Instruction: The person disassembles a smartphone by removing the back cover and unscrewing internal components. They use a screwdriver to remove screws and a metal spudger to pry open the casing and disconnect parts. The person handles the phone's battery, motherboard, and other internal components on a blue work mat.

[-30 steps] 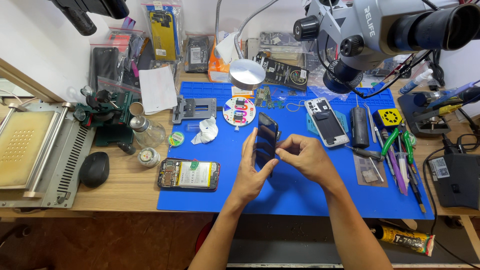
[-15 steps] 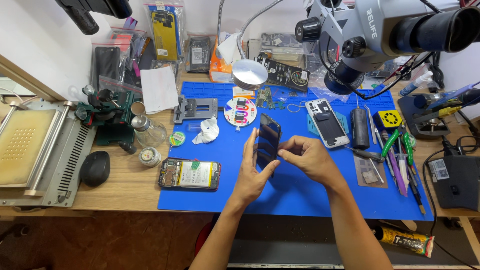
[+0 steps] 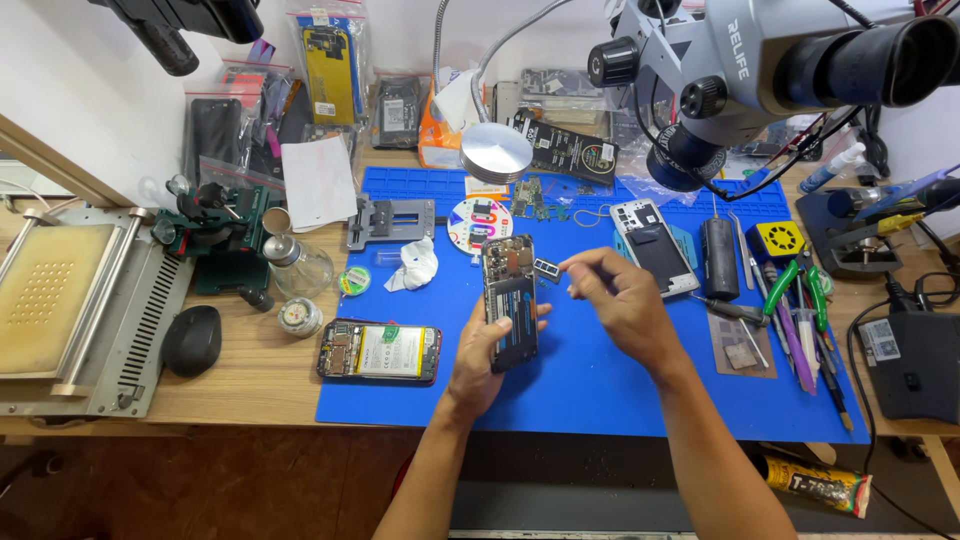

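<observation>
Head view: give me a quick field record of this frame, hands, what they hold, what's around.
left hand: holds an opened phone upright-tilted over the mat, internals facing the camera
right hand: fingertips pinch a small dark part right beside the phone's upper edge
surface: blue work mat on a wooden bench
left of hands: second opened phone lying flat on the mat
behind hands: third phone, lying back open
right side: tweezers and cutters
overhead: microscope

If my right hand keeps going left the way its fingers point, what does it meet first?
Probably the opened black phone held upright in the left hand; the right hand pinches a small black part just beside its upper edge, though depth is unclear.
</observation>
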